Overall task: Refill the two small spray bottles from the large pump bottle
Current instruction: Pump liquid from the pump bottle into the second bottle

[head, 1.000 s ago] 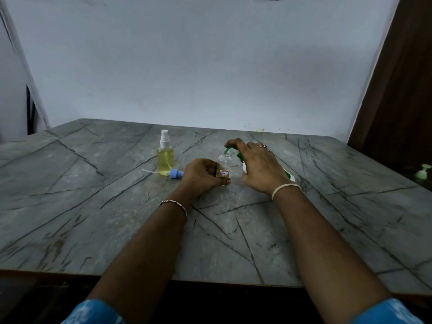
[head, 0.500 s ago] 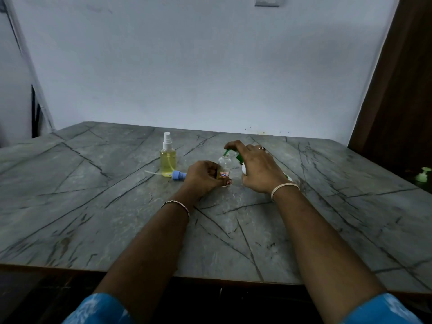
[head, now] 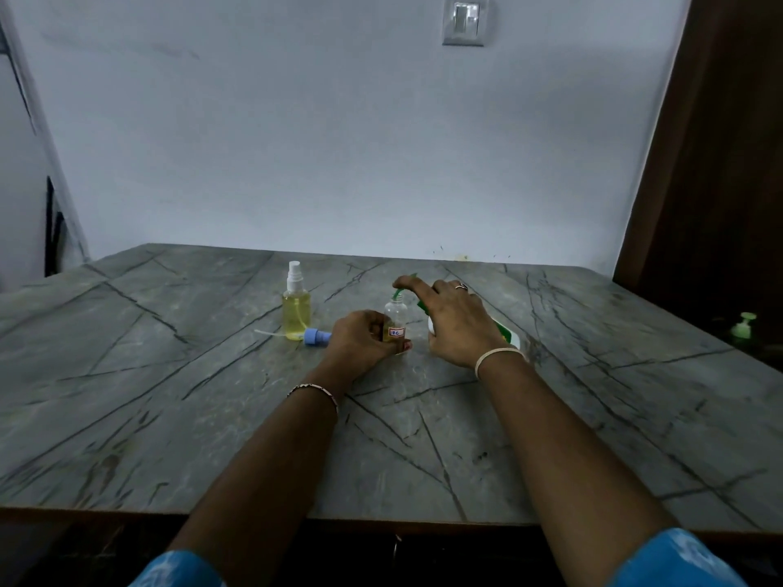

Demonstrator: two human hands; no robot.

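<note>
A small clear bottle [head: 395,319] with an orange label stands uncapped on the grey marble table [head: 169,396]. My left hand [head: 365,338] grips its lower part. My right hand [head: 455,319] lies over the large pump bottle [head: 506,332], which is mostly hidden. Its forefinger presses the green pump nozzle [head: 399,292], whose spout sits over the small bottle's mouth. The other small spray bottle [head: 296,309], capped in white and full of yellow liquid, stands to the left. A blue spray cap [head: 317,336] with its tube lies beside it.
A white wall rises behind the table's far edge, with a switch plate [head: 464,19] high up. A dark wooden door [head: 720,163] stands at the right. A small green pump dispenser [head: 742,326] sits off the table's right side.
Both hands hold the same grip on the bottles. The view has tilted upward, so the table and bottles sit lower in frame and the wall switch shows.
</note>
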